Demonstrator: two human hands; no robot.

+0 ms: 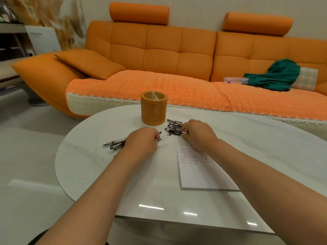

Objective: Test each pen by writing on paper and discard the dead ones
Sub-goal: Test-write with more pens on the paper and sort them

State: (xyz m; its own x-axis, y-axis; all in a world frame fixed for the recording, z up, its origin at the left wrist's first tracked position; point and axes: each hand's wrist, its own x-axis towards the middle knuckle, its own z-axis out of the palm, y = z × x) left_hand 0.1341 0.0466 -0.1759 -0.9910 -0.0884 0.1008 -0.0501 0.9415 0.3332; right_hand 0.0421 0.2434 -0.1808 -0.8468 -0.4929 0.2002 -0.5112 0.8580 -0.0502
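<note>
Fingers (156,136) of left hand (141,141) pinch pen (165,137), right hand (198,132) grips pen pile (174,125) (central) — paper (200,172) nearer table (159,191) edge

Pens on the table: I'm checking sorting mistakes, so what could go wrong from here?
Two unmarked piles, the left pile and the right pile, sit near each other; the pen in the left hand could land in the wrong one. The right hand, touching the right pile, might scatter it.

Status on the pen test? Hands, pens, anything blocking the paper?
Left hand grip on one pen. Right hand on the pen pile by the cup, grip unclear. Paper part written, right forearm over its top corner.
</note>
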